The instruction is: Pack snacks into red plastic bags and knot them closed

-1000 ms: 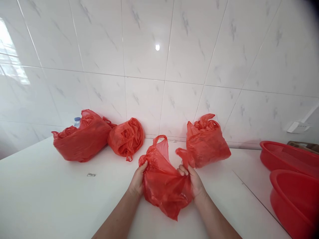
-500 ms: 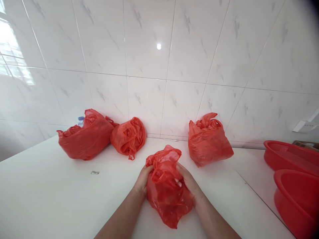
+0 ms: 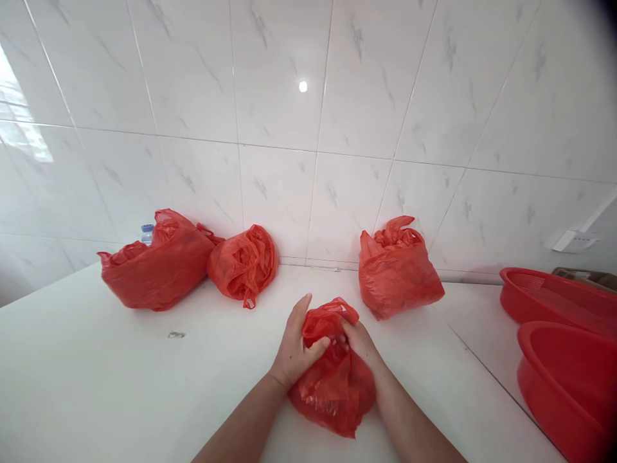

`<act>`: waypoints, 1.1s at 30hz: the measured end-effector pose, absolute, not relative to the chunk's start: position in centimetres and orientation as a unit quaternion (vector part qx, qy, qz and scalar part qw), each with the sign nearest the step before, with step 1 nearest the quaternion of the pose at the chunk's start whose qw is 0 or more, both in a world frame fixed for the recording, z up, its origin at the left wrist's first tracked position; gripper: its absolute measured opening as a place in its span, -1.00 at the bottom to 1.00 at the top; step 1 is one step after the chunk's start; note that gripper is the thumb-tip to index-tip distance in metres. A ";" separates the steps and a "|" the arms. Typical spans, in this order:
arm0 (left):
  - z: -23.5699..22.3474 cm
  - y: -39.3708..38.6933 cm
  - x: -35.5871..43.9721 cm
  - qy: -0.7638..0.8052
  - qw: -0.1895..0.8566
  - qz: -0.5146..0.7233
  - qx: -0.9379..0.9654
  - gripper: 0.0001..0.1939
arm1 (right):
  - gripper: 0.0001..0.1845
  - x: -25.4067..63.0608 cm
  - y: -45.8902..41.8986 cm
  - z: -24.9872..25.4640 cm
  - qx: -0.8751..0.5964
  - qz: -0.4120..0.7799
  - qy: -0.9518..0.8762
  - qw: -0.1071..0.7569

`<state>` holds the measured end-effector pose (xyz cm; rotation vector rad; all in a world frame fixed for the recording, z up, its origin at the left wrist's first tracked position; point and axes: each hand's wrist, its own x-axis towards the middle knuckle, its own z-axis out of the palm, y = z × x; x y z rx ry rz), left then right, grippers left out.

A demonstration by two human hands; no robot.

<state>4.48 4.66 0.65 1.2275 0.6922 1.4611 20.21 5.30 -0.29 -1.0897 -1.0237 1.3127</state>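
Observation:
A crumpled red plastic bag lies on the white counter right in front of me. My left hand presses on its top left, fingers closed around the bunched plastic with the forefinger raised. My right hand grips the bag's top from the right, fingers curled into the plastic. The two hands meet at the bag's gathered top.
Three more red bags stand along the tiled wall: a large one at the left with a bottle cap showing behind it, a smaller one beside it, one at centre right. Two red basins sit at the right.
The bag was spread wide between my hands; now it is bunched together and lower. Both hands moved inward to the bag's top, squeezing it into a smaller bundle.

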 end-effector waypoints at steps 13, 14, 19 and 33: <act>-0.7 6.4 4.1 0.358 0.477 0.576 0.560 -0.91 | -0.57 19.5 3.3 0.9 -0.307 0.698 -0.345 0.547; -0.8 6.5 4.2 0.363 0.456 0.572 0.577 -0.89 | -0.60 19.5 3.2 0.9 -0.309 0.696 -0.345 0.548; -1.5 6.5 4.3 0.377 0.433 0.575 0.584 -0.89 | -0.75 19.5 2.9 1.3 -0.312 0.691 -0.361 0.543; -1.3 6.2 4.2 0.392 0.406 0.549 0.617 -0.74 | -0.45 20.3 5.0 0.3 -0.476 0.505 -0.558 0.454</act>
